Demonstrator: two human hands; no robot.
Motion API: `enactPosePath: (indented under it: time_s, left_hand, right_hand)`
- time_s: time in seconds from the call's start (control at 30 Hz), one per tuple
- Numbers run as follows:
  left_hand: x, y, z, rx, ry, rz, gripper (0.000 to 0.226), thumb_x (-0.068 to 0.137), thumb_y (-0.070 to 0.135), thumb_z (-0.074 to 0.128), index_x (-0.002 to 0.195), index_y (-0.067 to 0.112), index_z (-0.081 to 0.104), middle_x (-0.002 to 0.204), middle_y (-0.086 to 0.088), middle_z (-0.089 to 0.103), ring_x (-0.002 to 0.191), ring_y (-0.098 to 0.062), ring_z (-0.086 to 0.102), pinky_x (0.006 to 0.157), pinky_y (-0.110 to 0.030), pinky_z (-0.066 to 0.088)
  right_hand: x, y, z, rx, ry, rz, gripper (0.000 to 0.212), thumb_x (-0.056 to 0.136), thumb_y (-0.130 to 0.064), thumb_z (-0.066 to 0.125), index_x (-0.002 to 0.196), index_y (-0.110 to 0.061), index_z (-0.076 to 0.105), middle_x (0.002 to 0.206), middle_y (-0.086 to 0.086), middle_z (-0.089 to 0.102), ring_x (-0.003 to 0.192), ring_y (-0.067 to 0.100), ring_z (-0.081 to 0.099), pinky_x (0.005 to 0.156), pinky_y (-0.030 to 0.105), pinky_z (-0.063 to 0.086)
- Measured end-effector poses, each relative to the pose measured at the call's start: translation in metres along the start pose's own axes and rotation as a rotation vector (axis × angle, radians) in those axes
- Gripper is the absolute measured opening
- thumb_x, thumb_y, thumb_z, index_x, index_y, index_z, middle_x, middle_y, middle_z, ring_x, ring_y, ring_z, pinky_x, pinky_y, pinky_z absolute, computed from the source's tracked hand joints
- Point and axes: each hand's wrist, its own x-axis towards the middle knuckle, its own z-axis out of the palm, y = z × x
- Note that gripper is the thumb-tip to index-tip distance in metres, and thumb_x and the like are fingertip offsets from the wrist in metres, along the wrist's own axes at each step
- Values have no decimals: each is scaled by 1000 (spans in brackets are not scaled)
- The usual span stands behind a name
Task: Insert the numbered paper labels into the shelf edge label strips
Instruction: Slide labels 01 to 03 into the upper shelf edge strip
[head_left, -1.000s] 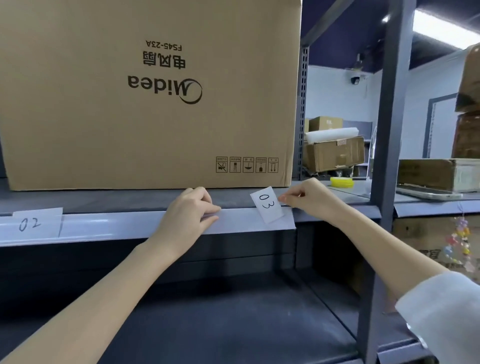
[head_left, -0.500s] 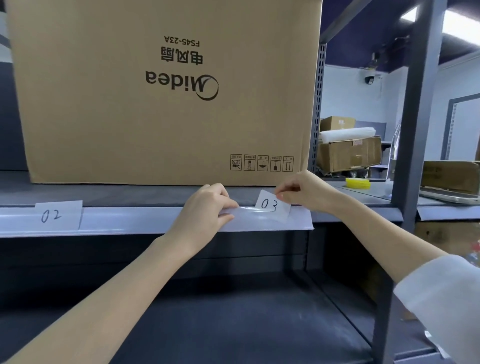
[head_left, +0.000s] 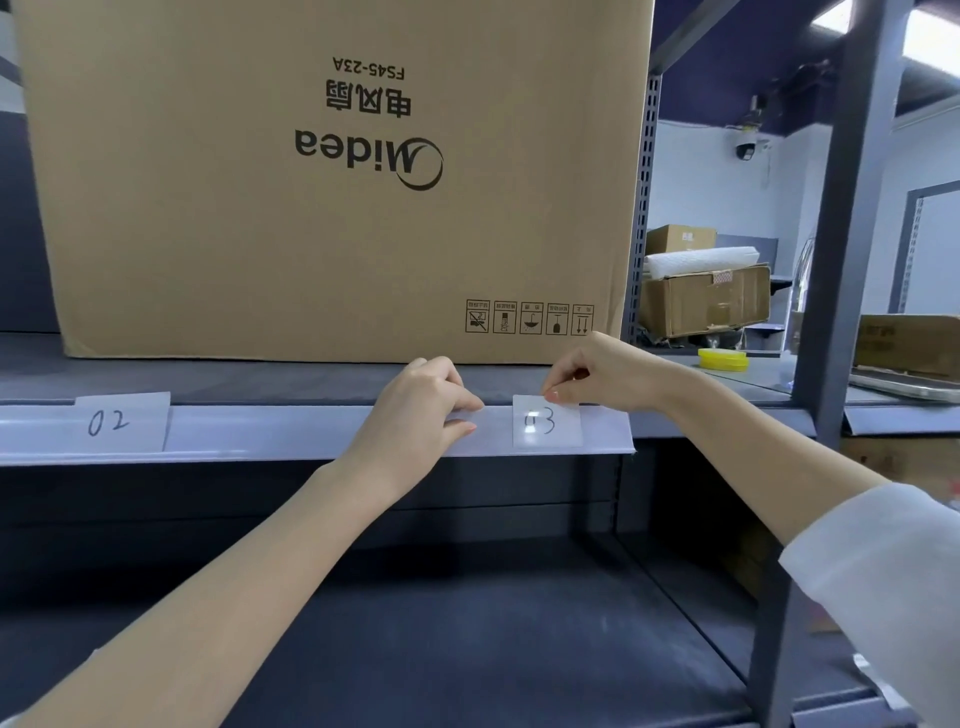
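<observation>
Cardboard box (head_left: 332, 182): "Midea", "FS45-23A", printed upside down. Paper labels in label strip (head_left: 270, 431): "02" (head_left: 122, 422), "03" (head_left: 546, 422).

Glare on the label strip (head_left: 311, 431) blurs the first digit of the "03" label (head_left: 546, 422). The cardboard box (head_left: 311, 208) is cropped by the top edge.

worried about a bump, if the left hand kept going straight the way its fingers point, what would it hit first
Probably the 03 label in the label strip; the left hand points right along it, with the right hand just beyond.
</observation>
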Motion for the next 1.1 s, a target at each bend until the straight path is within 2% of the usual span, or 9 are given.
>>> enactPosePath:
  time_s: [0.27,0.4,0.47,0.53,0.67,0.8,0.87,1.0,1.1]
  left_hand:
    - [-3,3,3,43,15,-16,22,88,14,58,107,9,67,91,-1,48,87,-13,38,74,-23,33]
    - [-8,3,-3,4,65,-61,30,86,15,61,115,10,62,108,-6,59,103,-20,49,84,-31,43]
    - [-14,-7,-12,-17,108,-88,37,85,20,62,122,14,58,117,-3,61,110,-19,49,86,-29,40]
    - [-21,-20,-21,-22,154,-78,42,84,23,64,124,15,56,124,0,61,118,-16,49,88,-22,36]
    - [-40,-39,-29,-55,240,34,51,83,34,59,128,12,51,134,0,54,127,-12,43,102,-15,26]
    - [-81,-42,-24,-33,267,146,49,88,30,43,129,6,48,135,0,48,128,-13,35,106,-20,25]
    - [-112,-47,-25,20,232,170,45,87,28,44,124,6,54,131,-1,54,125,-14,39,101,-25,32]
    - [-189,-74,-37,62,123,-169,41,86,27,55,122,8,58,129,-3,59,127,-20,46,97,-41,48]
    - [-263,-85,-50,36,12,-502,43,87,17,60,129,9,52,136,-5,52,133,-20,39,102,-39,41]
  right_hand:
    - [0,2,6,21,40,12,15,86,-8,61,92,1,72,62,-12,52,39,-13,47,41,2,34]
    - [-6,1,11,17,183,31,13,83,-14,65,90,-8,74,71,-12,59,44,-21,47,46,7,35]
    - [-13,-2,13,96,257,4,14,81,-13,68,93,-10,73,72,-15,58,50,-20,48,53,0,40]
    - [-20,-6,15,175,322,14,18,80,-12,68,97,-12,71,72,-15,56,57,-14,51,60,0,39]
    - [-35,-20,37,153,479,63,21,84,-16,63,105,-14,67,87,-3,56,83,11,50,80,20,35]
    - [-60,-41,77,-24,526,-37,31,90,-20,55,119,-13,60,110,-5,53,107,11,43,89,20,28]
    - [-73,-51,98,-76,498,-42,32,90,-20,55,121,-12,59,120,0,57,116,18,45,96,28,35]
    - [-107,-75,151,31,487,19,42,88,-21,58,128,-14,52,132,0,53,127,19,42,103,36,37]
    - [-141,-88,199,76,348,50,47,88,-27,58,132,-17,47,138,-3,48,131,15,38,104,30,33]
